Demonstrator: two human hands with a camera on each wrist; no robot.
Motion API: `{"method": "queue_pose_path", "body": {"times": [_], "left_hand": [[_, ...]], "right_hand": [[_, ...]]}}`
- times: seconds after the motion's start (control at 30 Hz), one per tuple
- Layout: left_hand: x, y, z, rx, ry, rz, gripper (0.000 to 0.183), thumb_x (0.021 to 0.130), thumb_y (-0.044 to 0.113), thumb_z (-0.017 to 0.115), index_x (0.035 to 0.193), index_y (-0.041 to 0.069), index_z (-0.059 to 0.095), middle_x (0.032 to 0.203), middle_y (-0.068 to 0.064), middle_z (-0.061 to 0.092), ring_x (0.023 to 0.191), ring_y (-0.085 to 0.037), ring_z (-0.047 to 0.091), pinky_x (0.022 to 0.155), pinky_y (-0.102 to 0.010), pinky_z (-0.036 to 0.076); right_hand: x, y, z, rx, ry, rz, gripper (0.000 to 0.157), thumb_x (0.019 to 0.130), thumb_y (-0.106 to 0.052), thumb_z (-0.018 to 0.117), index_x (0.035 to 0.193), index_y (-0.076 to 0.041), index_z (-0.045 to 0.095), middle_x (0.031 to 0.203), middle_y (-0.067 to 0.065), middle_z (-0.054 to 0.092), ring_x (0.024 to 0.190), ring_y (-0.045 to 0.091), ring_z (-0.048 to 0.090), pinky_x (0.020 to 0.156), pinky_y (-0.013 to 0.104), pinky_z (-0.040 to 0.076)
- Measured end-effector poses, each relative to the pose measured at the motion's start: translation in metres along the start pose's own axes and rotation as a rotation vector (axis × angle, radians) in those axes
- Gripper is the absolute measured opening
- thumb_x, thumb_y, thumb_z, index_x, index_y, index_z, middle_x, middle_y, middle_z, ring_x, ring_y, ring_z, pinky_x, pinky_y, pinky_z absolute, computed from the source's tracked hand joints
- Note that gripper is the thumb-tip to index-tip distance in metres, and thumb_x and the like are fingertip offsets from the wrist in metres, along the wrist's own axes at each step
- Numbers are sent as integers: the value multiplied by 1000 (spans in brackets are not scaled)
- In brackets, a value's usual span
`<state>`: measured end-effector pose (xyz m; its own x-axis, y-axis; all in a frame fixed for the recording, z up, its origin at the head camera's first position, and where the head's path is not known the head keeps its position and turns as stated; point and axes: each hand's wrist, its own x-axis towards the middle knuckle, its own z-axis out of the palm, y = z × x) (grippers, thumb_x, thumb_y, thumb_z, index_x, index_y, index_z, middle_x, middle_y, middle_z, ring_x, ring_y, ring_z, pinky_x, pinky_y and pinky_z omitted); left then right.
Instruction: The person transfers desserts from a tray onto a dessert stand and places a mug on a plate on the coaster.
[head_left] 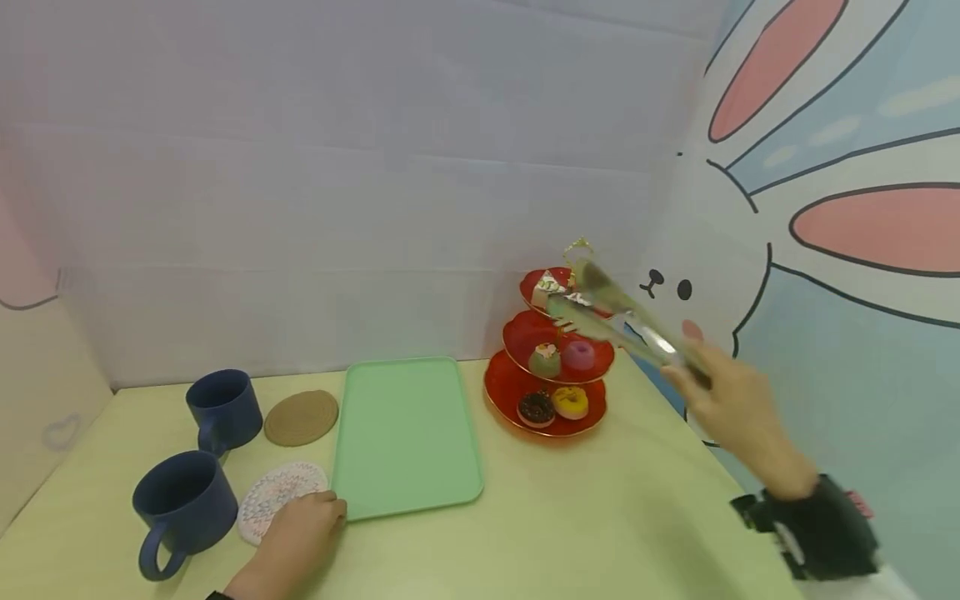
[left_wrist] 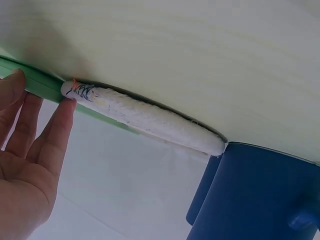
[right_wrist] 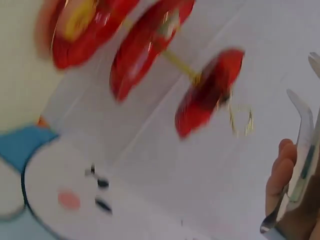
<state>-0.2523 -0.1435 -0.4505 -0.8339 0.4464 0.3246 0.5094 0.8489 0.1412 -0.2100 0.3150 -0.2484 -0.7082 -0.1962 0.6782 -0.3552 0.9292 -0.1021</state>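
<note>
My right hand (head_left: 738, 404) grips metal tongs (head_left: 645, 329), raised to the right of a three-tier red stand (head_left: 495, 387). The tongs' arms are apart; in the head view they overlap the top tier, blurred by motion. Nothing shows between the tongs' tips in the right wrist view. Small cakes sit on the stand: a green one (head_left: 545, 361) and a purple one (head_left: 578, 356) in the middle, chocolate (head_left: 536, 408) and yellow (head_left: 570, 402) doughnuts at the bottom. My left hand (head_left: 303, 529) pinches the near left corner of a green tray (head_left: 408, 442), beside a white woven coaster (head_left: 279, 493).
Two dark blue mugs (head_left: 187, 504) stand at the left, one behind the other. A tan round coaster (head_left: 302, 418) lies between the far mug and the tray. A pale wall (head_left: 337, 183) closes the back, and a rabbit-print cloth (head_left: 847, 350) hangs at the right.
</note>
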Motion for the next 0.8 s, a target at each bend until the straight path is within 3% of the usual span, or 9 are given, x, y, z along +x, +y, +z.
{"method": "queue_pose_path", "body": {"times": [0.1, 0.2, 0.37, 0.53, 0.8], "left_hand": [[-2, -6, -4, 1, 16, -3, 18, 70, 4, 70, 60, 12, 58, 58, 4, 49, 54, -19, 55, 48, -38, 48], [0, -7, -5, -9, 33, 5, 18, 70, 4, 70, 60, 11, 57, 58, 4, 48, 53, -19, 54, 48, -38, 47], [3, 0, 0, -20, 44, 11, 19, 69, 3, 69, 58, 10, 55, 56, 2, 48, 50, -21, 53, 45, -39, 45], [2, 6, 5, -11, 62, 33, 18, 67, 3, 69, 56, 11, 56, 54, 3, 47, 48, -18, 52, 42, -36, 43], [-4, -2, 1, -6, 71, 64, 17, 66, 3, 69, 58, 12, 58, 55, 4, 48, 49, -17, 52, 41, -33, 43]], "right_hand": [[0, -34, 62, 138, -130, 54, 24, 80, -17, 68, 99, -4, 60, 65, 1, 49, 51, 12, 40, 43, 28, 35], [-1, -61, 120, 187, -282, 106, 31, 82, -25, 67, 102, -4, 60, 76, 3, 56, 61, 17, 49, 53, 34, 44], [-7, -77, 195, 217, -452, 85, 38, 82, -29, 66, 106, -1, 59, 81, 5, 58, 69, 19, 53, 62, 38, 50], [-10, -77, 235, 262, -512, 100, 26, 84, -29, 64, 92, -6, 54, 68, 0, 42, 60, 17, 44, 52, 31, 37], [1, -81, 266, 228, -482, 87, 24, 84, -30, 63, 81, -8, 53, 61, -2, 37, 52, 14, 39, 47, 28, 31]]}}
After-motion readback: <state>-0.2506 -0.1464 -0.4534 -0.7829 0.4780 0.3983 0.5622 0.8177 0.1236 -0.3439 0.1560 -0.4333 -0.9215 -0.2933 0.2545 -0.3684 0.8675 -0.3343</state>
